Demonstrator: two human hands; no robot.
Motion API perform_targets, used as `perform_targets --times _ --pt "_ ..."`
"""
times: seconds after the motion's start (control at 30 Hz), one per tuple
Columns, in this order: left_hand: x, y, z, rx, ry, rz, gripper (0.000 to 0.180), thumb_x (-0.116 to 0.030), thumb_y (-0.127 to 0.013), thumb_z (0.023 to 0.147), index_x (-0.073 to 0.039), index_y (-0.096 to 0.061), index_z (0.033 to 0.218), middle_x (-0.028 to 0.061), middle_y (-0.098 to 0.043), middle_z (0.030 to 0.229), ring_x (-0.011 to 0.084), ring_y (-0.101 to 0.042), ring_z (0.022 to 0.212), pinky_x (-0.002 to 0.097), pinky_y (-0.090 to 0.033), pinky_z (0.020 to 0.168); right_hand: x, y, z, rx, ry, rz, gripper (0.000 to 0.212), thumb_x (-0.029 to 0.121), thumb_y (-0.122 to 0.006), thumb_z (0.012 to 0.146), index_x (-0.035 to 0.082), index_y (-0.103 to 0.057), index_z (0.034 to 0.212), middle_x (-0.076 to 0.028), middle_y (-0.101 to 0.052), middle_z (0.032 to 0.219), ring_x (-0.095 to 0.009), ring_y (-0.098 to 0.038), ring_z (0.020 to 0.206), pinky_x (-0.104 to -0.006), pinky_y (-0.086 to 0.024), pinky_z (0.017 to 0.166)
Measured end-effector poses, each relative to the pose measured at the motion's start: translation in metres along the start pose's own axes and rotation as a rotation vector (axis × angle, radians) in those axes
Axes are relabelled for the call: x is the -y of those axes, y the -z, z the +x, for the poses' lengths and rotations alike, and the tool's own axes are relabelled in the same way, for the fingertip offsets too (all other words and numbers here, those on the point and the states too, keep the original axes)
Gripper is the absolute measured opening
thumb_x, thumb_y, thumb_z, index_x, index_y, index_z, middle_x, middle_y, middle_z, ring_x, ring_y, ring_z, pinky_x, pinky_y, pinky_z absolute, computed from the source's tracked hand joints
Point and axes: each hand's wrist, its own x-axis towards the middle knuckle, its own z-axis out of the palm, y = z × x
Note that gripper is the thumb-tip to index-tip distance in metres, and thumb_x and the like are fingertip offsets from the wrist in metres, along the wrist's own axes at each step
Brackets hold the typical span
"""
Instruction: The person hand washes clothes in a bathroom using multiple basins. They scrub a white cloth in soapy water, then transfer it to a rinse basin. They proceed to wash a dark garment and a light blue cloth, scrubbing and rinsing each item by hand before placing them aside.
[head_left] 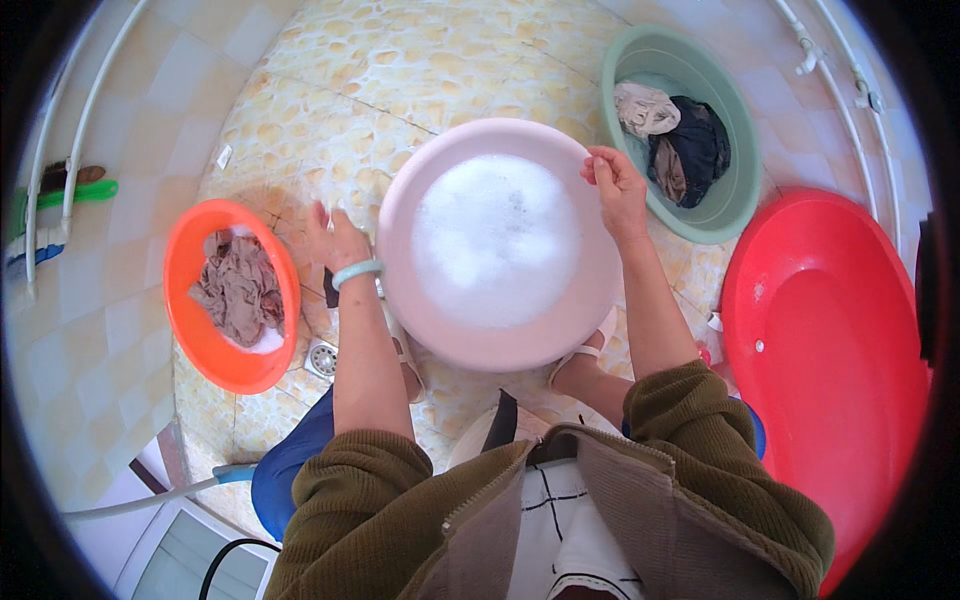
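Note:
A pale pink basin (400, 255) stands on the floor in front of me, with water under thick white suds (490, 240). My left hand (338, 240), wearing a pale green bangle (357, 271), is just left of this basin, somewhat blurred. Its fingers look apart, and I see nothing in them. At the basin's upper right rim is my right hand (618, 190), fingers curled together. Whether it grips the rim or something small is hidden. Farther left, an orange basin (182, 300) contains brownish cloth (238, 292).
At the far right a green basin (735, 110) holds dark clothing (705, 140) and a beige cloth (645, 108). A large red tub (820, 330) lies along the right wall. Near the orange basin is a floor drain (322, 358). Brushes (85, 185) and pipes (85, 130) are at the left wall.

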Motion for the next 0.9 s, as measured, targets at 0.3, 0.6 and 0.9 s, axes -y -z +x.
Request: perform_targets --times 0.3,0.6,0.9 --pt "0.117 0.022 -0.042 0.04 -0.04 0.796 0.069 -0.022 -0.071 0.072 -0.016 -0.042 0.134 0.0101 -0.04 0.14 0.0304 -0.036 0.13 0.0536 -0.027 0.106 -0.019 -0.013 -0.016 0.104 -0.204 -0.066 0.017 0.007 -0.051 0.093 -0.001 -0.061 0.103 -0.006 -0.062 0.084 -0.011 -0.06 0.072 -0.0235 -0.05 0.067" --pt "0.103 0.031 0.006 -0.027 0.1 0.43 0.042 -0.016 -0.056 0.078 0.008 -0.054 0.112 0.026 -0.062 0.103 0.0385 -0.06 0.097 0.0418 -0.046 0.089 -0.044 -0.019 -0.03 0.149 -0.295 -0.135 0.018 0.008 -0.049 0.093 -0.001 -0.062 0.103 -0.007 -0.064 0.083 -0.012 -0.062 0.07 -0.0247 -0.051 0.066" --pt "-0.05 0.0 0.03 0.18 -0.046 -0.423 0.044 -0.034 -0.054 0.09 0.004 -0.059 0.111 0.0144 -0.066 0.101 0.02 -0.063 0.091 0.0335 -0.049 0.079 0.008 -0.069 -0.042 0.335 -0.342 0.221 0.024 0.015 -0.052 0.093 0.002 -0.059 0.112 -0.01 -0.063 0.094 -0.015 -0.063 0.079 -0.027 -0.052 0.068"
